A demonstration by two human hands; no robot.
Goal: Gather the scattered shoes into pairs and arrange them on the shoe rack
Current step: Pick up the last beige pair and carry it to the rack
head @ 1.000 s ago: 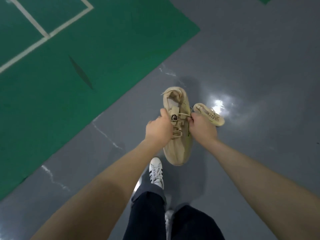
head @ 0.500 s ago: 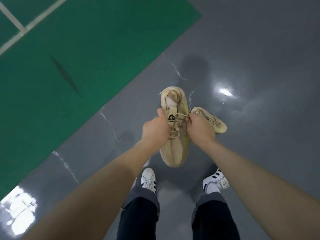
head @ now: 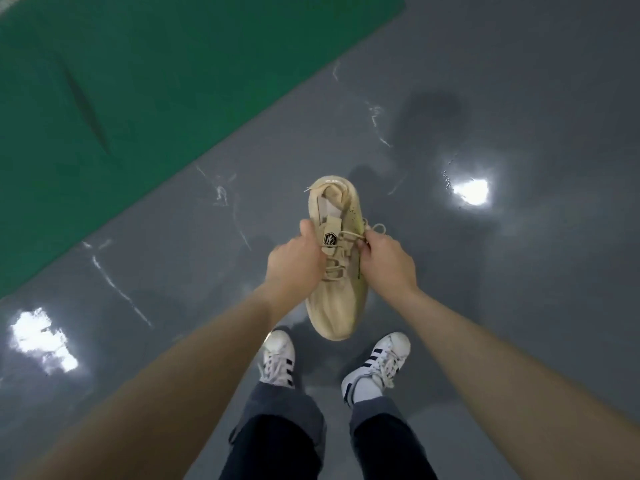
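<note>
Both bare forearms reach forward from the near edge, converging at centre. Left hand (head: 294,268): back of hand up, fingers curled under and out of sight, thumb pointing far, gripping. Right hand (head: 388,259): knuckles up, thumb and fingertips pinched together at its far-left edge. 2 legs in dark trousers stand below, feet apart.

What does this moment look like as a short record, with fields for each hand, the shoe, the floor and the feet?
left hand: holds the beige shoe's left side by the laces
right hand: pinches a lace at the shoe's right side
beige shoe: held above the floor, toe pointing toward the person
floor: glossy grey, green mat upper left
feet: white striped sneakers below the shoe
shoe rack: not in view
</note>
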